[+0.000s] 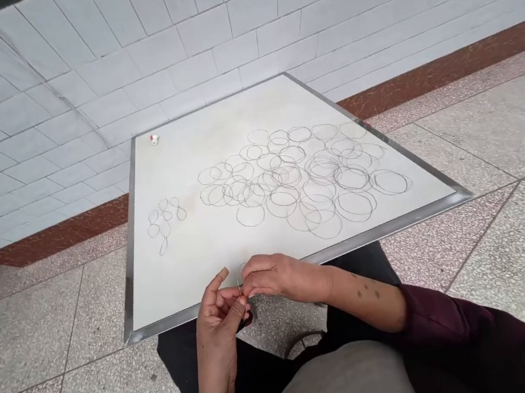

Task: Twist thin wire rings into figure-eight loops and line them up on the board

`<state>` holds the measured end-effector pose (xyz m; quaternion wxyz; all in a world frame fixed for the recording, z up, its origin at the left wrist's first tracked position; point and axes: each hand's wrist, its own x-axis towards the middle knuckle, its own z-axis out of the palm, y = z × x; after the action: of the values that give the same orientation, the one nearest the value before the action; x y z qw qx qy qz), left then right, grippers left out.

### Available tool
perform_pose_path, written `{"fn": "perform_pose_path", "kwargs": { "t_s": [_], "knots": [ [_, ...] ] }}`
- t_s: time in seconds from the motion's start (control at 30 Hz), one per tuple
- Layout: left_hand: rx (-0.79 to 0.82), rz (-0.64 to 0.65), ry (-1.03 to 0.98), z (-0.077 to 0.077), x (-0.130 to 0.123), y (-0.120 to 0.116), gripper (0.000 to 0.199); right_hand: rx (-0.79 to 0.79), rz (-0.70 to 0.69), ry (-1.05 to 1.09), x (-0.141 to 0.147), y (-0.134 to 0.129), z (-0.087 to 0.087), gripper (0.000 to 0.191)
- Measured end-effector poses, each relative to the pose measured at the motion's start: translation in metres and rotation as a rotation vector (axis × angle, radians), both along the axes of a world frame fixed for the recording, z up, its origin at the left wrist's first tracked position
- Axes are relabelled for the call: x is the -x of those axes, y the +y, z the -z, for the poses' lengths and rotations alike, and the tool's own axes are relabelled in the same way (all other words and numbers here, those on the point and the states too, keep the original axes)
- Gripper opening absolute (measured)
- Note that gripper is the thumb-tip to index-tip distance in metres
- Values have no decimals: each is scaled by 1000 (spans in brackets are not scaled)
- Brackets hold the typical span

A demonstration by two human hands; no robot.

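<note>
At the table's front edge, my left hand (pixel 222 319) pinches a thin wire loop (pixel 238 283) between thumb and fingers. My right hand (pixel 277 278) grips the same wire from the right, its fingertips touching those of my left. Part of the wire is hidden by the fingers. Many thin wire rings (pixel 285 199) lie overlapping across the middle and right of the white table (pixel 188 264). On its left side rest several small twisted wire loops (pixel 165 228), some shaped like a figure eight.
A small red and white object (pixel 154 139) sits near the table's back left corner. The table has a raised-looking metal rim and stands by a white tiled wall (pixel 207 30). My legs are under the front edge.
</note>
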<state>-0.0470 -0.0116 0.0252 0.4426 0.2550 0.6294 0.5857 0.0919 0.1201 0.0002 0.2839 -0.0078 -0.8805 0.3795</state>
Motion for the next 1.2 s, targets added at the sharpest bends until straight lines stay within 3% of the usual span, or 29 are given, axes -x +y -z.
{"fn": "perform_pose_path", "kwargs": {
  "t_s": [0.23, 0.43, 0.73, 1.2],
  "knots": [
    [31, 25, 60, 7, -2, 3, 61, 43, -9, -13, -1, 5, 7, 23],
    [38, -25, 60, 9, -3, -2, 52, 80, -45, -66, -3, 3, 10, 24],
    [34, -42, 76, 1, -10, 0, 51, -116, -28, -43, -8, -2, 13, 26],
    [100, 94, 54, -4, -11, 2, 53, -198, 53, 7, -15, -6, 8, 23]
  ]
}}
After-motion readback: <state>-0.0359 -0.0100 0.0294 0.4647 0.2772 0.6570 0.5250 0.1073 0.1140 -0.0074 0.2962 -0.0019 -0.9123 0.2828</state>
